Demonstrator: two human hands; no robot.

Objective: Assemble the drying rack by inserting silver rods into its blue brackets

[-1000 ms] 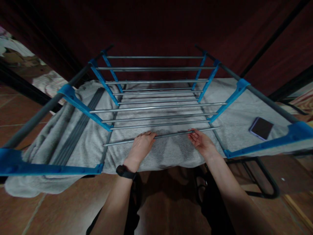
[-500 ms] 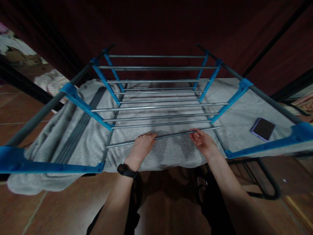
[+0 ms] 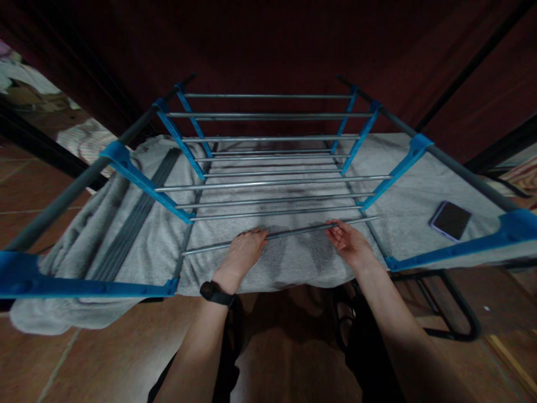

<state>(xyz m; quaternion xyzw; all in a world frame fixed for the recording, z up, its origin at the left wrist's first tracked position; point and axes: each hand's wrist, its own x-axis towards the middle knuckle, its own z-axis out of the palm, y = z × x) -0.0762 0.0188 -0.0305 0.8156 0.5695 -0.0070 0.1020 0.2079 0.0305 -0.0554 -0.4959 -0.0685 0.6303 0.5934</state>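
A thin metal rod [image 3: 293,232] lies crosswise at the near end of a rack made of grey tubes and blue plastic connectors [image 3: 138,180]. My left hand [image 3: 242,253], with a black band at the wrist, has its fingers curled over the rod left of centre. My right hand [image 3: 349,243] pinches the same rod right of centre with fingertips and thumb. Several more rods [image 3: 268,182] run parallel across the rack beyond my hands. A grey towel [image 3: 138,257] is spread under the rack.
A phone in a purple case [image 3: 450,220] lies on the towel at the right. Loose dark rods [image 3: 134,224] lie along the towel's left side. Brown floor tiles [image 3: 104,358] are near me, a dark metal frame [image 3: 457,313] at lower right, dark red curtains behind.
Almost nothing has changed: both hands keep their hold on the near rod, which sits a touch higher in view than a second ago.
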